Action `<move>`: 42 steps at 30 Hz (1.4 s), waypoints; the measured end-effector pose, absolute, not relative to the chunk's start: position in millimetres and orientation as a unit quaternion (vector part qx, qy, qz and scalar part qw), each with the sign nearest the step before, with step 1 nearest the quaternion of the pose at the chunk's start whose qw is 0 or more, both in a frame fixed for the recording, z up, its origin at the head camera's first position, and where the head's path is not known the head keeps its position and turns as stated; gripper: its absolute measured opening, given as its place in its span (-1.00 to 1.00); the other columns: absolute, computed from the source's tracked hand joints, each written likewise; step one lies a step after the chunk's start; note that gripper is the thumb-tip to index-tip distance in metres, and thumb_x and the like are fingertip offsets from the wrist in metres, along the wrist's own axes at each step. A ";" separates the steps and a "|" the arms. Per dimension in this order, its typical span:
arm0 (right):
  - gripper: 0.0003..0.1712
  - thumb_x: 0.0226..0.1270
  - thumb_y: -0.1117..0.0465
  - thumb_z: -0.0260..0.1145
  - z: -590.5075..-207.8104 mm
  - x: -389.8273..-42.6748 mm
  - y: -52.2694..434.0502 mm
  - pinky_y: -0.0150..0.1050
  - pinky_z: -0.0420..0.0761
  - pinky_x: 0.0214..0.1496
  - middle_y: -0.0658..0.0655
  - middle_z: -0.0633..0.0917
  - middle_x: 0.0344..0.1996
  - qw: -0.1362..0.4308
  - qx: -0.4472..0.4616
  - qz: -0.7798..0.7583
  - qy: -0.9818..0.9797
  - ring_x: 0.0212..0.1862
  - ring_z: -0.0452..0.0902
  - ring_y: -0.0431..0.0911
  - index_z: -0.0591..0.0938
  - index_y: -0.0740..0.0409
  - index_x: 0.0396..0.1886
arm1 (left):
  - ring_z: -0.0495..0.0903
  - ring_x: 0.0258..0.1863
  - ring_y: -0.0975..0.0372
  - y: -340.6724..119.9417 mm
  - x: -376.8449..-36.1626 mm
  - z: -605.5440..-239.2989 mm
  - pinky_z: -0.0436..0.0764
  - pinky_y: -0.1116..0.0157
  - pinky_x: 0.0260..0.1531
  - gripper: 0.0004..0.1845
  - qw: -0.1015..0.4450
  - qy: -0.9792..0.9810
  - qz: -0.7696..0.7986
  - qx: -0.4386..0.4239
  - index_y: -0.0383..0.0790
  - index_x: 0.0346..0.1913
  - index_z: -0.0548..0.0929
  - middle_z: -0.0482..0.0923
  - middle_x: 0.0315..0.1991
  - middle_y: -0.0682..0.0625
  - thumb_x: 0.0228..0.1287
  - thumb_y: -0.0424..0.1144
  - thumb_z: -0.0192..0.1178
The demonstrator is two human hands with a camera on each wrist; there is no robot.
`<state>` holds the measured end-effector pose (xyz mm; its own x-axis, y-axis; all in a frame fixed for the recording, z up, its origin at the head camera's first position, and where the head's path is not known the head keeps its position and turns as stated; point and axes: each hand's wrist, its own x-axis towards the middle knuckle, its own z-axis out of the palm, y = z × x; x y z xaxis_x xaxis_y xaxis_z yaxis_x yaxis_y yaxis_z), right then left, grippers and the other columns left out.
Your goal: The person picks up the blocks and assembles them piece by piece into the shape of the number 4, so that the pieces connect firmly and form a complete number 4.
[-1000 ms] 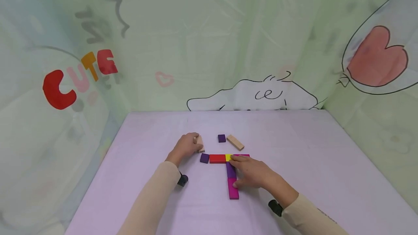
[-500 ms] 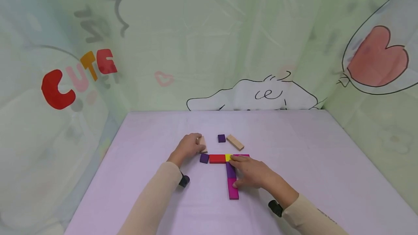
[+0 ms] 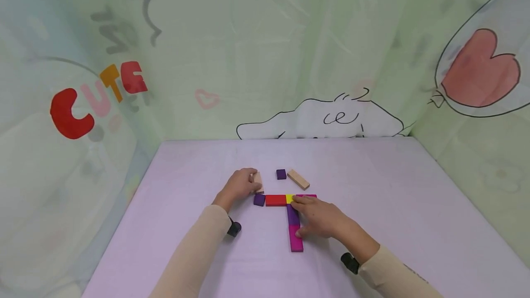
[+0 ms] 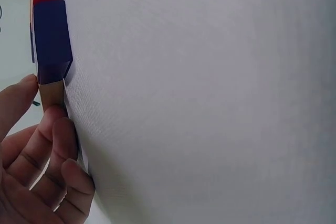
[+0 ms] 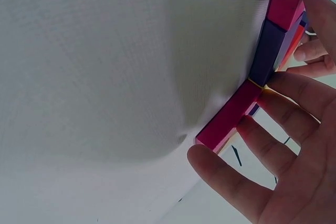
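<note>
My left hand (image 3: 239, 185) pinches a plain wooden block (image 3: 258, 182) between thumb and fingers, just behind a dark purple cube (image 3: 259, 200). In the left wrist view the wooden block (image 4: 51, 94) shows at the end of the purple cube (image 4: 51, 40). A row runs right from that cube: a red block (image 3: 275, 200), a yellow block (image 3: 289, 199) and a magenta block (image 3: 308, 196). From the yellow one, a purple block (image 3: 292, 215) and another magenta block (image 3: 296, 239) extend toward me. My right hand (image 3: 323, 217) rests on these with fingers spread, partly covering them.
Behind the row lie a second dark purple cube (image 3: 281, 174) and a second plain wooden block (image 3: 298, 179), set at an angle. The pale lilac tabletop (image 3: 372, 169) meets a printed green curtain (image 3: 265, 59) at the back and sides.
My left hand has shifted slightly to the right with the wooden block, bringing it up behind the purple cube. The right hand has stayed in place on the blocks.
</note>
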<state>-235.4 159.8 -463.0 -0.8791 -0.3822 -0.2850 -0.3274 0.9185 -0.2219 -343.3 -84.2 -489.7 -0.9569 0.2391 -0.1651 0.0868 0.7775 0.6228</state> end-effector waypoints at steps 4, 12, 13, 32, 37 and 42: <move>-0.03 0.09 -0.12 0.62 -463.2 -235.5 159.8 0.29 0.53 0.31 0.12 0.41 0.53 0.165 -0.181 -0.082 0.966 0.54 0.29 0.16 0.50 0.08 0.48 | 0.53 -0.22 0.16 -83.2 -343.7 -489.7 0.49 0.26 -0.23 -0.37 0.118 0.936 0.320 0.086 -0.24 0.44 0.50 0.56 -0.29 -0.02 0.36 -0.14 0.36; -0.03 0.09 -0.12 0.62 -464.5 -235.2 160.7 0.28 0.53 0.32 0.12 0.41 0.53 0.164 -0.183 -0.083 0.966 0.55 0.29 0.16 0.50 0.08 0.48 | 0.54 -0.22 0.17 -81.6 -343.8 -488.6 0.51 0.26 -0.21 -0.37 0.127 0.935 0.320 0.082 -0.20 0.45 0.50 0.57 -0.28 -0.02 0.37 -0.14 0.36; -0.03 0.09 -0.12 0.62 -464.2 -235.3 160.8 0.28 0.53 0.32 0.13 0.41 0.53 0.163 -0.183 -0.082 0.966 0.54 0.29 0.16 0.50 0.09 0.48 | 0.54 -0.21 0.16 -81.5 -343.5 -488.1 0.52 0.25 -0.20 -0.37 0.128 0.935 0.320 0.081 -0.19 0.45 0.50 0.57 -0.27 -0.02 0.38 -0.14 0.36; -0.04 0.09 -0.10 0.62 -461.8 -235.3 160.3 0.27 0.53 0.32 0.13 0.41 0.53 0.164 -0.185 -0.088 0.965 0.55 0.29 0.16 0.50 0.10 0.47 | 0.51 -0.22 0.18 -80.6 -341.8 -483.6 0.47 0.26 -0.21 -0.39 0.134 0.938 0.305 0.099 -0.17 0.45 0.50 0.55 -0.24 -0.02 0.39 -0.17 0.35; -0.04 0.09 -0.11 0.62 -461.9 -235.3 160.1 0.26 0.55 0.31 0.12 0.42 0.53 0.165 -0.185 -0.086 0.965 0.54 0.30 0.15 0.50 0.09 0.47 | 0.50 -0.19 0.17 -80.2 -340.6 -480.5 0.47 0.23 -0.16 -0.42 0.143 0.935 0.307 0.105 -0.13 0.45 0.51 0.54 -0.21 -0.03 0.40 -0.18 0.33; -0.04 0.09 -0.10 0.63 -461.7 -234.8 160.5 0.27 0.56 0.29 0.13 0.43 0.52 0.161 -0.187 -0.087 0.965 0.54 0.31 0.16 0.51 0.11 0.46 | 0.50 -0.20 0.16 -79.6 -341.1 -479.9 0.46 0.23 -0.17 -0.42 0.150 0.934 0.306 0.113 -0.10 0.44 0.52 0.54 -0.21 -0.03 0.39 -0.21 0.32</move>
